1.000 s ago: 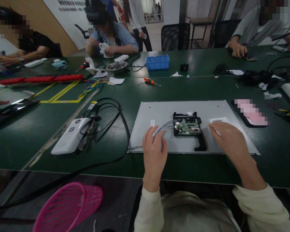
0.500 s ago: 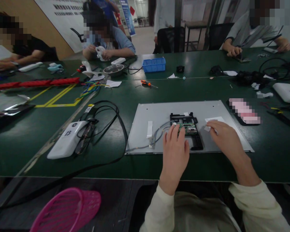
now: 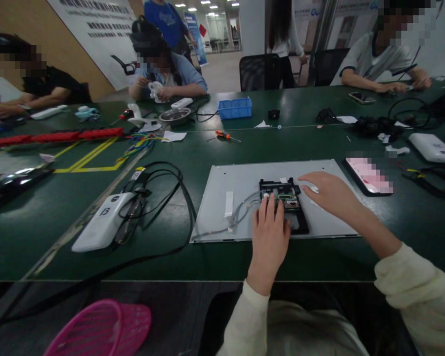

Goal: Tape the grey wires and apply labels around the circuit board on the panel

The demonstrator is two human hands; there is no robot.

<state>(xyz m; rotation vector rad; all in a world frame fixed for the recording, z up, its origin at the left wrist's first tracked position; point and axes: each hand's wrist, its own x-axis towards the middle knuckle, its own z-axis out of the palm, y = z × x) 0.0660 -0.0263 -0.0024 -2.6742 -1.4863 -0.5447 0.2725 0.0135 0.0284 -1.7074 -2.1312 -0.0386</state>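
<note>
A large flat grey panel [image 3: 215, 183] lies on the green table before me. On it rests a black plastic frame [image 3: 303, 222] holding a green circuit board [image 3: 278, 198], with thin grey cables [image 3: 241, 210] running off to the left. My left hand [image 3: 270, 237] lies over the board and frame, fingers stretched out, their tips at the board's near left part. At the frame's upper right corner hovers my right hand [image 3: 330, 195], its fingers extended and thumb slightly apart. Beneath it a white paper label is mostly covered; I see nothing clearly held there.
Right of the panel lies a pink-screened phone [image 3: 369, 175]. To the left are a white power bank [image 3: 104, 222] and looped black cable [image 3: 181, 188]. Farther back sit an orange screwdriver [image 3: 226, 136] and a blue bin [image 3: 235, 109]. A pink basket [image 3: 133, 326] stands below the table edge. Several people sit opposite.
My right hand has moved left and away from me, from the white label to the frame's upper right corner. My left hand stays at the board. The head view has tilted up slightly.
</note>
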